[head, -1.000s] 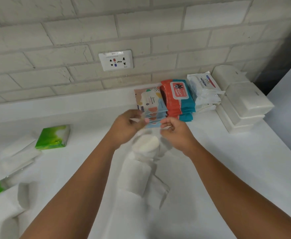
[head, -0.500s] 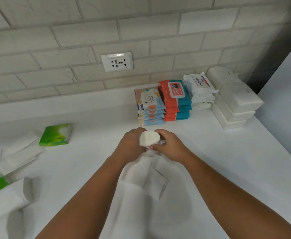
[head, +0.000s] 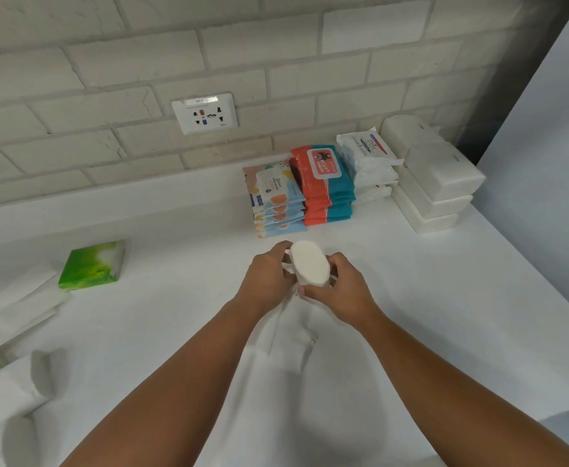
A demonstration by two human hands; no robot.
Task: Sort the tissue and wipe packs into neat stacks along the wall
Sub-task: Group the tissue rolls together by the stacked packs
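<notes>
Head view, hands: left hand (head: 269, 274) and right hand (head: 340, 294) both curl round one soft white plastic-wrapped tissue pack (head: 310, 267), held end-up between them over the white table (head: 444, 298).
Held pack: near the front of the stacks, short of the wall, not yet placed.
Stacks at the wall: pastel patterned wipe packs (head: 278, 200), red-and-teal wipe packs (head: 323, 183), white wipe packs with blue print (head: 369, 163), then plain white tissue bricks (head: 438, 183) at the far right, set closely side by side.
Unsorted: a green-and-white tissue pack (head: 91, 266) and several loose white packs (head: 20, 305) at the left of the table, well apart from the stacks.
Risk, grip: the wrapper looks yielding; a hard squeeze could bulge it, and it would then sit unevenly on a pile.
Risk, placement: the brick pile is stepped, its top brick offset, so one more laid off-centre might slide off.
Risk, reach: the pastel pile is slightly fanned; a wrist passing low over it could push packs askew.
Risk, sorting: white on white makes the kinds easy to confuse.
</notes>
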